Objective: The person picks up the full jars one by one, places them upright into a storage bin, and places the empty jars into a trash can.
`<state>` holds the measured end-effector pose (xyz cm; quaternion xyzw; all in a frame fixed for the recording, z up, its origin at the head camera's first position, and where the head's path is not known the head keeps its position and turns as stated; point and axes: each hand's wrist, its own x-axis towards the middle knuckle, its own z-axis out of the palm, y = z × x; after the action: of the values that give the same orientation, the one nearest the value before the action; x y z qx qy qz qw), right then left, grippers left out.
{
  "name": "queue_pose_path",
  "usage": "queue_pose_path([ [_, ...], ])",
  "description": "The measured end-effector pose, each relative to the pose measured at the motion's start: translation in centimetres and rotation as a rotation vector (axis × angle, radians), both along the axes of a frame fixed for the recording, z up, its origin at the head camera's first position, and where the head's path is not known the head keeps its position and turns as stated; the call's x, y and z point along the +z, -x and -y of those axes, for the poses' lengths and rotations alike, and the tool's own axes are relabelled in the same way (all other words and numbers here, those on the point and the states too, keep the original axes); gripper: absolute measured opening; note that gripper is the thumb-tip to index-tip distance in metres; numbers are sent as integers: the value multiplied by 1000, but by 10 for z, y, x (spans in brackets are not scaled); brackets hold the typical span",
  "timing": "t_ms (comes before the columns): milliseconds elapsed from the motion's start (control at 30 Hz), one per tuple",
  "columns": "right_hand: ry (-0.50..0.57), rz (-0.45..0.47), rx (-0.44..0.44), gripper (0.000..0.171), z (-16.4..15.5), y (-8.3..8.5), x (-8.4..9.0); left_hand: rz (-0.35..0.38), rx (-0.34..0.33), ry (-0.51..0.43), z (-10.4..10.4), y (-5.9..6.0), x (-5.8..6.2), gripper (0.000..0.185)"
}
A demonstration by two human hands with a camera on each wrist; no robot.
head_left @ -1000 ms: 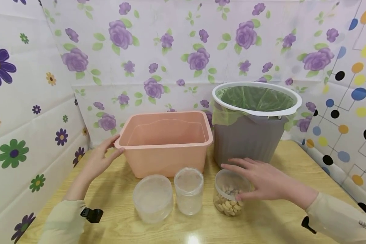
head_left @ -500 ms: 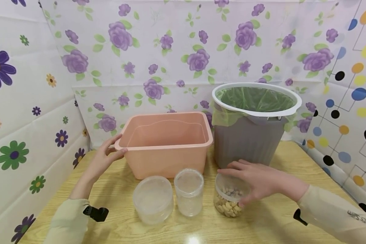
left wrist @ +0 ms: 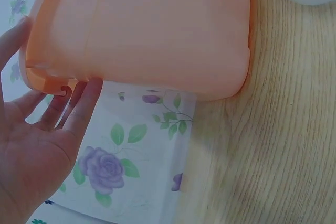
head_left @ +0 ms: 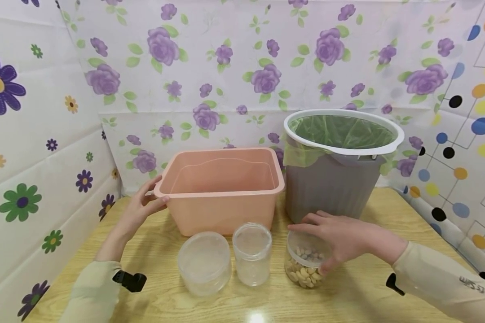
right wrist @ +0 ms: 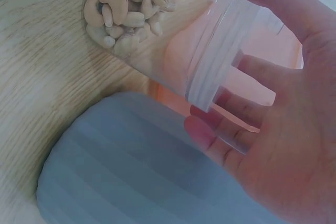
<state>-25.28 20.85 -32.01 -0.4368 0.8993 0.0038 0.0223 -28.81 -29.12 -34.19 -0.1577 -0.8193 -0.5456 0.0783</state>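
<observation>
An empty pink plastic tub (head_left: 222, 211) stands on the wooden table (head_left: 388, 287). My left hand (head_left: 150, 199) holds its left rim handle, fingers (left wrist: 79, 103) up under the rim and thumb on the other side of it. A clear jar partly filled with cashews (head_left: 303, 273) stands front right of the tub. My right hand (head_left: 313, 246) lies over its lid, with the thumb down one side and the fingers (right wrist: 210, 129) curled round the lid's far edge. In the right wrist view the cashew jar (right wrist: 157, 30) runs across the palm.
A grey bin (head_left: 327, 188) with a white rim and green liner stands right of the tub, just behind the cashew jar. An empty clear jar (head_left: 252, 255) and a low clear lidded container (head_left: 204, 262) stand in front of the tub. Flowered walls close in left and back.
My right hand has drawn back and settled lower onto the cashew jar's lid, its fingers curling round it. My left hand has closed in on the tub's rim handle.
</observation>
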Motion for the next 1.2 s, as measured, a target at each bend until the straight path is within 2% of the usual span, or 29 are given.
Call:
queue_pose_path([
  [400,-6,34,13,102,0,4,8,62,0,-53,-2,-2,5,74],
  [933,1,48,30,101,3,9,4,74,-4,-61,-1,0,3,74],
  [1200,-39,54,57,104,10,13,13,84,1,-64,-1,-1,3,75],
])
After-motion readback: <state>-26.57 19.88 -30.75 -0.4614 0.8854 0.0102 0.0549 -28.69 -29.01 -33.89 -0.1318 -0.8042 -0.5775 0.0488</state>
